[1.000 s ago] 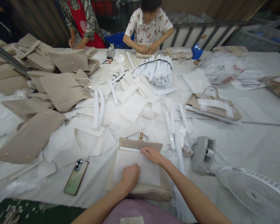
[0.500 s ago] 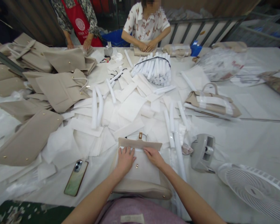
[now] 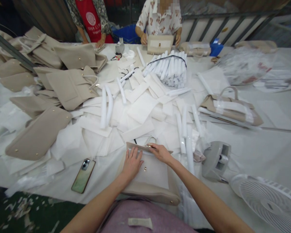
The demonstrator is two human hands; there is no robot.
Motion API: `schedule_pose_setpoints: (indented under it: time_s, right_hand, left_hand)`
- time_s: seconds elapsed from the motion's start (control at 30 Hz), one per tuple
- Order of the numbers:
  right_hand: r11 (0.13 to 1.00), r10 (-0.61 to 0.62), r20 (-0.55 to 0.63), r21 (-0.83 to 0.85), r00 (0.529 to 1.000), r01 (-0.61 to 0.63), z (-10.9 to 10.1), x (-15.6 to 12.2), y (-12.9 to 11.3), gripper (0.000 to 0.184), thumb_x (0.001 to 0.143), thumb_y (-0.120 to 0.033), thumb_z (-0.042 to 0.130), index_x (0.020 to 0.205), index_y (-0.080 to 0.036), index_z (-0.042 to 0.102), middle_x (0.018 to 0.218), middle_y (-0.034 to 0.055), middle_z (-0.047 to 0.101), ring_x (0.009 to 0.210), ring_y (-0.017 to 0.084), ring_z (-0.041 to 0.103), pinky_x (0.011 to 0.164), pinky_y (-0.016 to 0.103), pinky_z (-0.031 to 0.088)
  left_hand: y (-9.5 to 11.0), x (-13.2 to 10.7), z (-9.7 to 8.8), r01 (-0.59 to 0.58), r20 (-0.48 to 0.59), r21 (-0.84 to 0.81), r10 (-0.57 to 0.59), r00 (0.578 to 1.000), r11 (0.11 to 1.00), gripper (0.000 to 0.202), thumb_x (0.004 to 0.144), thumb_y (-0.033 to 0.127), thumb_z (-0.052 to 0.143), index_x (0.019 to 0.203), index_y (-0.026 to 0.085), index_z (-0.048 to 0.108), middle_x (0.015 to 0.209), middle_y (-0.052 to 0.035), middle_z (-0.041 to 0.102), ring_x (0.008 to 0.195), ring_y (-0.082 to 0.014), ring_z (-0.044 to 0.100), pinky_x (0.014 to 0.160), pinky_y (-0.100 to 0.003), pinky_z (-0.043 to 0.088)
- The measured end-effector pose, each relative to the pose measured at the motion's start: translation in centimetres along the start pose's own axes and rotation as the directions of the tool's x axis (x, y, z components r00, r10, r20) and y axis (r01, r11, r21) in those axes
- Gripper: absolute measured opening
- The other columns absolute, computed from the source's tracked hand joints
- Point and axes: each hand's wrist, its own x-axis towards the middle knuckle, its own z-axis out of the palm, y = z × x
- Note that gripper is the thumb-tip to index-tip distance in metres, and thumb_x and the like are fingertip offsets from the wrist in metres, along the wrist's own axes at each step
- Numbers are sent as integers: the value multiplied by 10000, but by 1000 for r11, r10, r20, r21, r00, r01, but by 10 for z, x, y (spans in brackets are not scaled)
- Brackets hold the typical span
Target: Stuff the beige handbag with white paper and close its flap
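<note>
A beige handbag (image 3: 152, 181) lies flat on the table edge in front of me, a white sheet over its front panel and a small gold stud showing. My left hand (image 3: 132, 163) rests flat on the sheet, fingers spread, fingertips at the bag's flap (image 3: 140, 147). My right hand (image 3: 161, 152) has its fingers curled on the flap's edge near the gold clasp, lifting or folding it. A pile of white paper sheets (image 3: 138, 113) and white foam rolls (image 3: 184, 124) lies just beyond the bag.
A phone (image 3: 83, 174) lies left of the bag. A grey fan (image 3: 266, 197) with its base (image 3: 215, 160) lies at the right. Beige bags (image 3: 68, 84) are stacked at the left, another wrapped bag (image 3: 230, 108) at the right. Two people work at the far side.
My left hand went from a fist low on the sheet to flat with fingers spread near the flap. The flap has tipped up under my right hand. The far person now holds a bag upright.
</note>
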Motion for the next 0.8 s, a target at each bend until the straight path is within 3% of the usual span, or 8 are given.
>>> schedule_pose_setpoints:
  time_s: [0.17,0.3,0.4,0.53,0.67,0.8]
  right_hand:
    - [989,-129,138,-59,982,138,18,-44,-8,372,900,-185,379,1217,-239,565,1278,64,564,1184,207,507,987,382,395]
    - [958,-71,209,-259,975,125,37,-66,-11,481,880,-106,330,1321,-242,465,1393,95,441,1286,216,393,1027,454,321]
    - [937,-52,210,-327,976,121,49,-74,-10,524,869,-84,311,1358,-239,417,1423,91,398,1314,205,349,1046,463,283]
    - [922,-42,188,-371,981,111,62,-81,-9,562,845,-51,323,1371,-235,398,1430,81,389,1329,205,321,1067,470,244]
    - [911,-25,167,-402,986,91,69,-83,-9,518,875,-93,360,1360,-267,410,1426,68,397,1324,224,327,1064,480,244]
    - [905,-47,181,-409,982,118,69,-85,-12,524,885,-106,358,1381,-274,378,1453,64,352,1335,239,304,1061,483,250]
  left_hand:
    - [0,-50,-18,-46,54,-157,55,997,987,266,928,269,393,1132,234,560,1238,-66,544,1171,-243,442,1019,-475,307]
    - [-4,-67,-21,52,92,-253,-29,995,966,265,927,237,382,1083,220,595,1138,-67,601,1067,-219,496,942,-400,369]
    - [-3,-61,-22,120,94,-298,-96,991,947,271,926,229,377,1089,207,592,1067,-77,622,1002,-214,520,905,-379,389]
    - [9,-44,-28,134,117,-343,-99,988,930,225,913,250,428,1076,204,575,975,-60,623,929,-206,530,858,-341,405]
    - [23,-31,-28,172,224,-434,-79,971,884,174,880,246,495,1033,207,566,930,-42,622,911,-205,533,818,-311,395]
    - [28,-23,-16,218,291,-486,-79,953,846,160,837,279,568,979,206,561,907,-28,629,866,-186,559,775,-283,393]
